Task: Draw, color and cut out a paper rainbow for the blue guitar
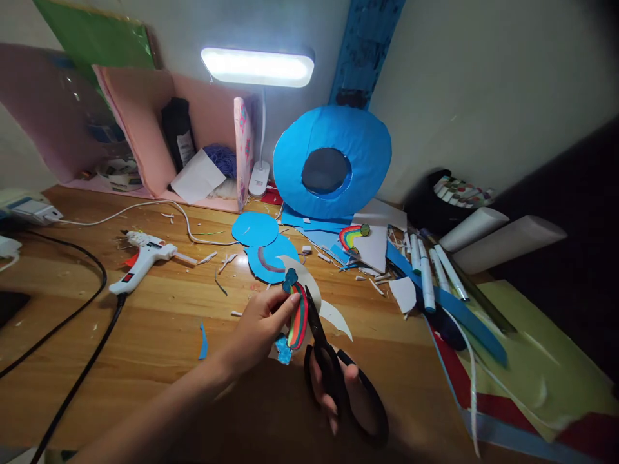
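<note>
Pinched in my left hand (pixel 264 319) is a paper rainbow cutout (pixel 298 322) with coloured stripes and a blue cloud at each end. My right hand (pixel 333 386) has its fingers through the handles of black scissors (pixel 331 367). The blades point away from me and lie along the rainbow's right edge. Pale curved paper scraps (pixel 333 319) are just beyond the blades. Behind my left hand, two blue paper discs (pixel 255 229) overlap on the table. A second rainbow cutout (pixel 353 237) rests on white paper farther back.
A white glue gun (pixel 147 254) with a black cord lies at left. A blue ring (pixel 333 161) stands at the back under a lit lamp (pixel 258 67). Markers (pixel 425 277) and paper rolls are at right. A pink divided box (pixel 193 142) stands back left. Scraps litter the wooden table (pixel 164 335).
</note>
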Tool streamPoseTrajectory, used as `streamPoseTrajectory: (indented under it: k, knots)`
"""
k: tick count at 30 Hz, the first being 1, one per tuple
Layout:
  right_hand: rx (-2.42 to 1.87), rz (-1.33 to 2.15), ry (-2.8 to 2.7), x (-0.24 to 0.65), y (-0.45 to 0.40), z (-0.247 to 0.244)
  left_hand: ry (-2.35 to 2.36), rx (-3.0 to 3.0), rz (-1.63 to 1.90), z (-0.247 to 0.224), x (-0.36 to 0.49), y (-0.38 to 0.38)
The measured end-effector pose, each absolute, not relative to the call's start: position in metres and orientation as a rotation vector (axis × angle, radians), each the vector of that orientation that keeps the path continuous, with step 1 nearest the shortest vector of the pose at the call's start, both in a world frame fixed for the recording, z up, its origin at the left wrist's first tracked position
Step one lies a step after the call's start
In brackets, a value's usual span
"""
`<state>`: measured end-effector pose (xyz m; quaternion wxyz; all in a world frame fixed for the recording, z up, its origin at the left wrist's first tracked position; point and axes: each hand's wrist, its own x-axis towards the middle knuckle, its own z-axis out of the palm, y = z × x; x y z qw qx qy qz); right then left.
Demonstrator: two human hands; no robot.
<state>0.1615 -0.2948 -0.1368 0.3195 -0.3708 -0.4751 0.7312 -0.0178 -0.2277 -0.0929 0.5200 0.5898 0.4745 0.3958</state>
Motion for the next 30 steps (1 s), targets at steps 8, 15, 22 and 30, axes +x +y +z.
streamPoseTrajectory:
  k: [8, 15, 22, 30]
  knots:
    - [-0.932, 1.903, -1.245, 0.164, -0.294, -0.147, 1.107, 1.411, 0.929, -0.094, -0.018, -0.227]
    - [-0.972, 1.952, -1.313, 0.167, -0.288, -0.145, 1.097, 1.357, 0.953, -0.098, -0.02, -0.227]
    - [-0.94, 1.952, -1.324, 0.166, -0.29, -0.137, 1.044, 1.362, 0.972, -0.103, -0.022, -0.223]
    - [-0.9, 1.924, -1.301, 0.167, -0.294, -0.149, 0.979, 1.409, 0.917, -0.096, -0.022, -0.224]
